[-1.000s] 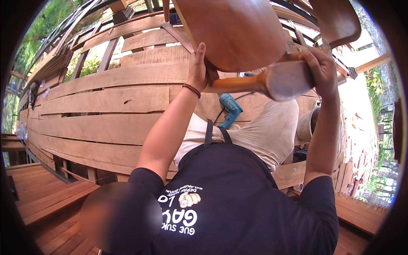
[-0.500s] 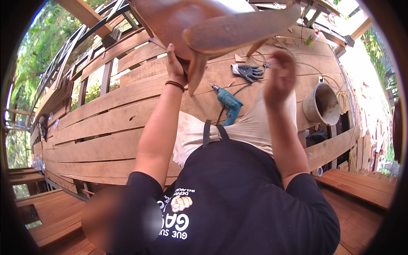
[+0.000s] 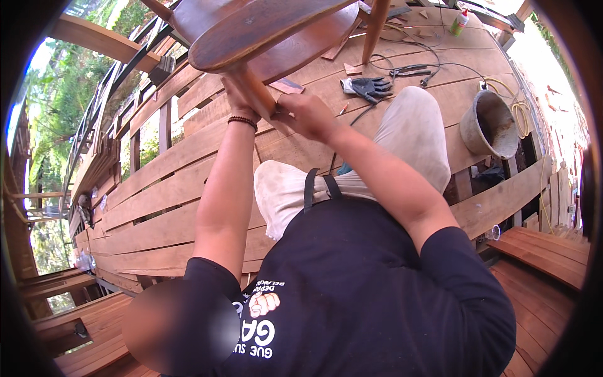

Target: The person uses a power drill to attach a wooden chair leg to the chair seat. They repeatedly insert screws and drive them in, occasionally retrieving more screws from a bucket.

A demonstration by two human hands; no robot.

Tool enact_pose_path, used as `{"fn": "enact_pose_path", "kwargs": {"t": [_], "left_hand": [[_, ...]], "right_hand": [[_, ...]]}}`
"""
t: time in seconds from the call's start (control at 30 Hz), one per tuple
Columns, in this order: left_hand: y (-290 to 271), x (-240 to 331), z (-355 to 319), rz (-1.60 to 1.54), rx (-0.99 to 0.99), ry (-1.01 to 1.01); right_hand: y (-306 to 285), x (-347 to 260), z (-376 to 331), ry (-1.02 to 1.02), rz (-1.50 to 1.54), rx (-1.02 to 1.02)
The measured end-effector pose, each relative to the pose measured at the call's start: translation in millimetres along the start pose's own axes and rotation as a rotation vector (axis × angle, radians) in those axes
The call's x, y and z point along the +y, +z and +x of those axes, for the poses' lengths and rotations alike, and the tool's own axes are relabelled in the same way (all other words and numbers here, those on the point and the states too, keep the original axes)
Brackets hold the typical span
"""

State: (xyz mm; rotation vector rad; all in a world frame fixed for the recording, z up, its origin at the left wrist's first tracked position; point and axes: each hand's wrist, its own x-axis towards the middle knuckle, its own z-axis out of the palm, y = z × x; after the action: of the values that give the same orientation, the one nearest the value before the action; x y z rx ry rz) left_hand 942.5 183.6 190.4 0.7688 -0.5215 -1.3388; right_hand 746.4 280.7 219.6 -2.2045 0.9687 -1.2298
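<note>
A brown wooden stool with a round seat (image 3: 264, 28) is held up in front of me, above a deck of wooden planks (image 3: 169, 207). One of its legs (image 3: 250, 85) slants down toward me. My left hand (image 3: 240, 108), with a bead bracelet at the wrist, grips that leg from the left. My right hand (image 3: 309, 117) closes on the leg's lower end from the right, touching the left hand. A second leg (image 3: 375, 25) sticks out further right. I sit with my knees in pale trousers (image 3: 408, 132) below the stool.
A grey bucket (image 3: 491, 125) stands at the right beside a coil of yellow hose. Dark work gloves (image 3: 369, 88), cables and wood offcuts lie on the planks beyond my knees, with a small glue bottle (image 3: 460, 22) further back. A railing runs along the left.
The stool has swung left and tilted, so its round seat now faces me. My right hand came off the right side and took the leg next to my left hand.
</note>
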Motion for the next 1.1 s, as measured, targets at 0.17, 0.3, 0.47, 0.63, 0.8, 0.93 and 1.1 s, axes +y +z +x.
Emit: {"fn": "enact_pose_path", "kwargs": {"t": [0.17,0.3,0.47,0.63,0.8,0.93,1.1], "left_hand": [[-17.8,6.6,7.9,0.107,-0.026,-0.012],[-5.6,7.9,0.9,0.045,0.057,-0.096],[-2.4,8.2,-9.0,0.031,0.027,-0.053],[18.2,-4.4,-37.7,-0.016,0.027,-0.021],[16.6,-4.4,-55.6,-0.301,-0.426,-0.165],[61.8,-8.7,-95.0,-0.169,-0.152,-0.17],[67.3,-16.2,-114.8,-0.064,-0.082,0.03]], "right_hand": [[-3.5,17.3,7.7,0.276,0.389,0.178],[15.5,4.8,-4.3,0.321,0.377,0.045],[23.4,4.7,-14.8,0.641,0.567,0.123],[-2.8,35.2,-29.9,0.933,0.771,0.542],[-9.7,17.6,-43.7,0.927,0.697,0.635],[-5.8,-16.3,-65.4,0.794,1.128,0.401],[-21.0,6.7,-81.2,0.957,1.014,0.304]]}}
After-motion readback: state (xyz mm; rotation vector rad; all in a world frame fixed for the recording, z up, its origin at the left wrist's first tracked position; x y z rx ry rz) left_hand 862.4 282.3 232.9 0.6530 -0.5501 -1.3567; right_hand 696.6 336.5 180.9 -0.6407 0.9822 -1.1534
